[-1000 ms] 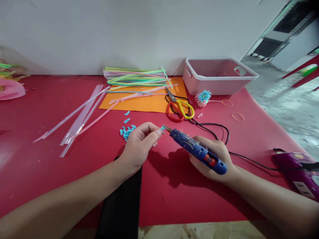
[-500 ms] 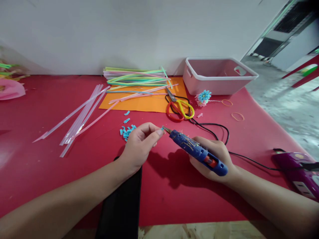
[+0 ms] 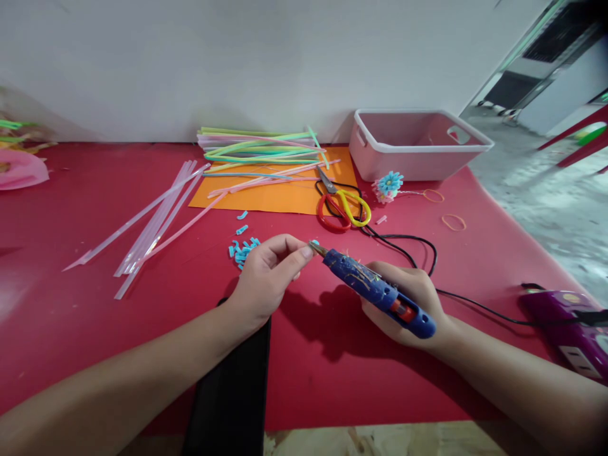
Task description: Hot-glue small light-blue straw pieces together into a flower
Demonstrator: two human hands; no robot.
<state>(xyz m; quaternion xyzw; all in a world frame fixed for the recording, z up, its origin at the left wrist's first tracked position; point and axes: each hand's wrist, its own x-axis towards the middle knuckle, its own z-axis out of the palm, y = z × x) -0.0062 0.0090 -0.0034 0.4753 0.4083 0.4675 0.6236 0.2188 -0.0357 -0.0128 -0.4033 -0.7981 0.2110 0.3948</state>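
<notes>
Between thumb and fingertips, my left hand point(image 3: 273, 273) pinches a small blue piece point(image 3: 315, 242), mostly hidden by the fingers and the nozzle. My right hand point(image 3: 406, 297) is wrapped round a blue glue gun point(image 3: 375, 285) streaked with dried glue. Its metal tip points left and meets or nearly meets the blue piece. Just left of my left hand lies a small heap of cut blue straw pieces point(image 3: 242, 252), with a couple more behind it. A black phone-like slab point(image 3: 232, 386) lies under my left wrist.
Scissors point(image 3: 342, 201) and many coloured straws point(image 3: 266, 155) lie on an orange sheet point(image 3: 266, 201). Clear pink straws point(image 3: 156, 221) are at left. A pink basket point(image 3: 413, 158), a blue-and-pink straw flower point(image 3: 389, 185), rubber bands point(image 3: 453, 221) and a purple power strip point(image 3: 565, 323) are at right.
The glue gun has shifted very slightly right and down, and the blue piece at its tip now shows at a different angle. My left hand stays almost still.
</notes>
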